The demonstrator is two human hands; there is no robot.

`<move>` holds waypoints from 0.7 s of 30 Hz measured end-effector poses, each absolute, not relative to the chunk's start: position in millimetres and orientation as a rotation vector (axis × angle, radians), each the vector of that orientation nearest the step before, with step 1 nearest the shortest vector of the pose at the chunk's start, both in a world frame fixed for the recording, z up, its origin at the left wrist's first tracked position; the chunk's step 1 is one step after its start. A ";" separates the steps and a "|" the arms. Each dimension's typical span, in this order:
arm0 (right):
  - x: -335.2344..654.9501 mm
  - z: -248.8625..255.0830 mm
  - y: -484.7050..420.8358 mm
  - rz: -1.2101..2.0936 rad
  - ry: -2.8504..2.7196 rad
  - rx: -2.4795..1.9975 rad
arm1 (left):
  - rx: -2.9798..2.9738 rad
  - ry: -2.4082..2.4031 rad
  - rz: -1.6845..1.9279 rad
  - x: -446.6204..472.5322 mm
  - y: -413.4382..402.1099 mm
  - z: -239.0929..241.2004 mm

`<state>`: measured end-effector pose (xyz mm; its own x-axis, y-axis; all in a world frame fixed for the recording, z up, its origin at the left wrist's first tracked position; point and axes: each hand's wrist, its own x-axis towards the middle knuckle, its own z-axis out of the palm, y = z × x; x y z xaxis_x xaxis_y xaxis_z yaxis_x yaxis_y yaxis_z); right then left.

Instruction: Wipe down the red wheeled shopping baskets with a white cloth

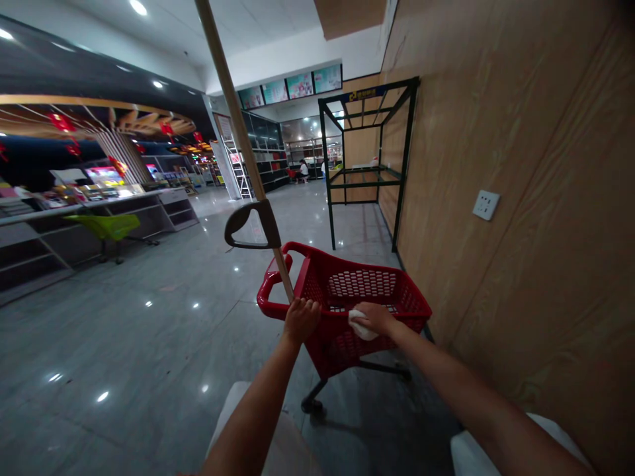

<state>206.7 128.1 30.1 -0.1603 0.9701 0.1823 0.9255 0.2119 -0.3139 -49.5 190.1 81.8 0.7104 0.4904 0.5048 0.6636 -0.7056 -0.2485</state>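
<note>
A red plastic shopping basket [317, 277] on a wheeled frame stands on the floor in front of me. A long beige pull pole [233, 106] with a dark grey grip handle [248, 226] rises from its near left corner. My left hand [300, 318] is closed round the pole just above the basket's rim. My right hand [373, 318] presses a white cloth [361, 326] against the near rim of the basket, fingers curled over it.
A wooden panelled wall [520, 198] with a white socket [485, 204] runs close on the right. An empty black metal shelf frame [367, 158] stands ahead by the wall. A counter with a green chair [106, 228] lies left; glossy grey floor [149, 330] spreads between.
</note>
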 end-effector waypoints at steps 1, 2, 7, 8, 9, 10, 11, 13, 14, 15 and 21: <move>223.5 24.6 119.7 0.181 -2.121 -1.805 | -2.486 -0.906 -0.587 -49.3 190.5 81.9; 237.6 20.0 111.6 0.161 -2.084 -1.842 | -2.473 -0.921 -0.599 -47.7 190.2 82.0; 235.0 18.4 95.7 0.126 -1.962 -1.932 | -2.493 -1.016 -0.551 -10.6 173.4 78.4; 221.7 21.3 98.8 0.135 -1.976 -1.896 | -2.527 -1.028 -0.530 0.6 168.1 75.7; 207.4 24.5 103.0 0.135 -1.995 -1.852 | -2.565 -1.040 -0.510 11.3 163.4 72.3; 194.1 27.3 107.7 0.122 -2.005 -1.820 | -2.603 -1.047 -0.495 20.6 159.5 68.6; 183.7 29.4 111.7 0.107 -2.004 -1.813 | -2.632 -1.053 -0.488 27.7 157.0 64.8; 176.4 31.0 114.7 0.099 -2.016 -1.831 | -2.655 -1.043 -0.493 34.6 156.5 58.2; 180.5 30.4 112.8 0.104 -2.021 -1.854 | -2.655 -1.028 -0.506 34.5 158.2 55.7; 189.4 28.9 108.6 0.111 -2.023 -1.877 | -2.648 -1.012 -0.527 32.8 160.5 53.9; 270.1 12.2 64.8 -0.029 -1.934 -2.021 | -2.592 -0.963 -0.628 18.6 166.3 46.6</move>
<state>270.1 64.8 12.2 0.0721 0.9662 0.2476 0.9731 -0.0137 -0.2298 18.6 166.3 46.6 0.6788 0.5399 0.4978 0.6734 -0.7281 -0.1285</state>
